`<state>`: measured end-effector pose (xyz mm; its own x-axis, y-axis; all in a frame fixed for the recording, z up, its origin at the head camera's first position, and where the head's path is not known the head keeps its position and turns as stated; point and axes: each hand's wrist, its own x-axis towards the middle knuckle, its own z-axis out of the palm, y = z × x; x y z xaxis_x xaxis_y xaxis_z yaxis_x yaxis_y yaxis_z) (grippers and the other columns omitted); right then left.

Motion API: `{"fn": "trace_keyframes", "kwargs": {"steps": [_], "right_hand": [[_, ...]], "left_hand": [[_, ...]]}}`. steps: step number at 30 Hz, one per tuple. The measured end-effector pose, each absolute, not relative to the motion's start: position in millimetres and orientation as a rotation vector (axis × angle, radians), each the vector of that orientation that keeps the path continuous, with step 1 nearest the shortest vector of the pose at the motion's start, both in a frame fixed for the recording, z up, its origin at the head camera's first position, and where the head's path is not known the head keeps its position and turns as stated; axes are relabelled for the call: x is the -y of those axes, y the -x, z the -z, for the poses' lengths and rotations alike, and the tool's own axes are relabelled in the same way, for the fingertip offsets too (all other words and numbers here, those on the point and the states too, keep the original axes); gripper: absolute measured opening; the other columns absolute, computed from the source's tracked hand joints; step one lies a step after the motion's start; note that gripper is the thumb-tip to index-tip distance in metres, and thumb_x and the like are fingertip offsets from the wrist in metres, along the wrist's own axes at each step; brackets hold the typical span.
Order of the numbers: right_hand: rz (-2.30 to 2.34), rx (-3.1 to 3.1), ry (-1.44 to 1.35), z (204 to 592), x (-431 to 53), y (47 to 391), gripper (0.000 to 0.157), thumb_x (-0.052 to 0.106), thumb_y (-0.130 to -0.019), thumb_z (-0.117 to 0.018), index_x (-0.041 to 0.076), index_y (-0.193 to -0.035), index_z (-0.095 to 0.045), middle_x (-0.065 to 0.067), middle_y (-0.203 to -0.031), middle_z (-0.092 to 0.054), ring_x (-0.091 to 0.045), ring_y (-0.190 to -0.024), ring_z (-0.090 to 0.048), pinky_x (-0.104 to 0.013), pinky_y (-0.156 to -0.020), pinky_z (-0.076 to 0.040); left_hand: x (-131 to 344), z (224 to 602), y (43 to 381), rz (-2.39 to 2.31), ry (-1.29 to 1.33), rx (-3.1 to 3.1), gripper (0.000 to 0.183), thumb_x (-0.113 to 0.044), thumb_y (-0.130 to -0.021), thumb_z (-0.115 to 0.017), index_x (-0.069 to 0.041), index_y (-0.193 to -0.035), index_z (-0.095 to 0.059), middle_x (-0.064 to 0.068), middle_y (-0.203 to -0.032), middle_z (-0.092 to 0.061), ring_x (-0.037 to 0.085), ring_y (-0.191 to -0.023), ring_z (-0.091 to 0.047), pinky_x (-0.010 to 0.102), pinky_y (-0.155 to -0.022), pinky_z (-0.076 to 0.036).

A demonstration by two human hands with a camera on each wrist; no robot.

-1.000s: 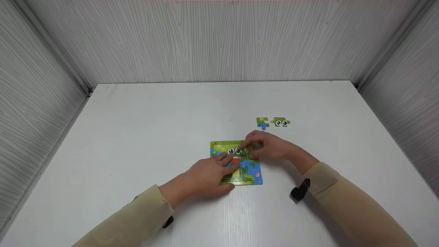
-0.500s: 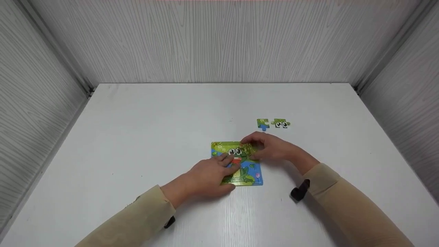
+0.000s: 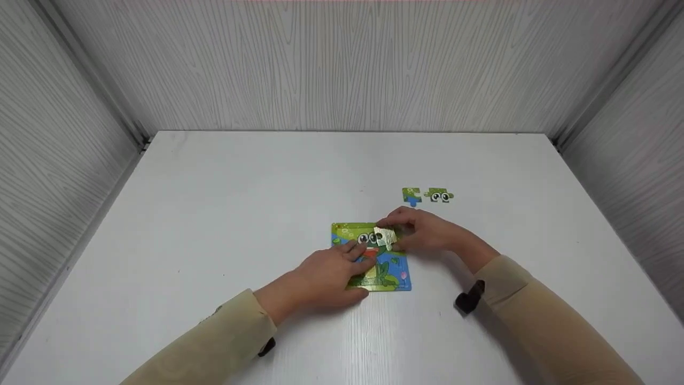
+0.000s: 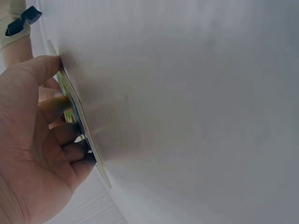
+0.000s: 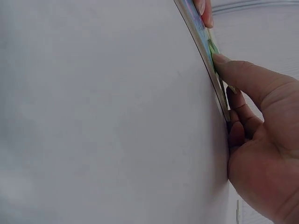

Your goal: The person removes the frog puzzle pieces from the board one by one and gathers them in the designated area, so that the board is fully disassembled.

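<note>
A small frog puzzle in blue and green lies flat in its tray on the table. My left hand rests on its left half, fingers spread over the frog and thumb at the front edge; part of the picture is hidden under it. At the upper right corner of the puzzle, my right hand pinches a jigsaw piece between thumb and fingertips. That piece is tilted up and looks pale with glare. In the right wrist view the thumb lies along the piece at the tray's edge.
Behind the right hand lie two loose jigsaw pieces: a green and blue corner piece and a piece with frog eyes. White wood-grain panels enclose the white table at the back and both sides.
At the puzzle's upper right corner, a jigsaw piece has come up tilted in the right hand's fingers, where it lay flat before. The left hand stays in place on the puzzle.
</note>
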<state>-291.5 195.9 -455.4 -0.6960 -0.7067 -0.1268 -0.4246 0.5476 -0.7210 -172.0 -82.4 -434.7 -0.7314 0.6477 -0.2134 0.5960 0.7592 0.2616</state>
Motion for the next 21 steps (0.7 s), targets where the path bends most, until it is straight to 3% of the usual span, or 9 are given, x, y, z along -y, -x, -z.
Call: {"fn": "trace_keyframes", "kwargs": {"steps": [10,21], "right_hand": [[0.935,-2.422,0.908,458.0,-195.8,291.2,0.048,0.029,-0.095,-0.083,0.035,-0.141,-0.070,0.010,-0.134,-0.062,-0.017,-0.127,-0.051,-0.043,-0.109,-0.039],[0.951,-2.411,0.940,451.5,-195.1,290.0,0.048,0.019,-0.096,-0.080,0.027,-0.143,-0.070,0.006,-0.135,-0.065,-0.019,-0.125,-0.055,-0.042,-0.102,-0.043]], "left_hand": [[81.7,432.1,171.1,-0.238,-0.951,-2.664,0.068,-0.055,-0.105,-0.054,-0.026,-0.166,-0.040,0.007,-0.172,-0.031,0.030,-0.159,-0.027,0.050,-0.122,-0.036],[83.0,433.4,171.7,-0.251,-0.958,-2.659,0.069,-0.055,-0.106,-0.054,-0.026,-0.166,-0.040,0.007,-0.173,-0.029,0.030,-0.160,-0.026,0.050,-0.123,-0.035]]}}
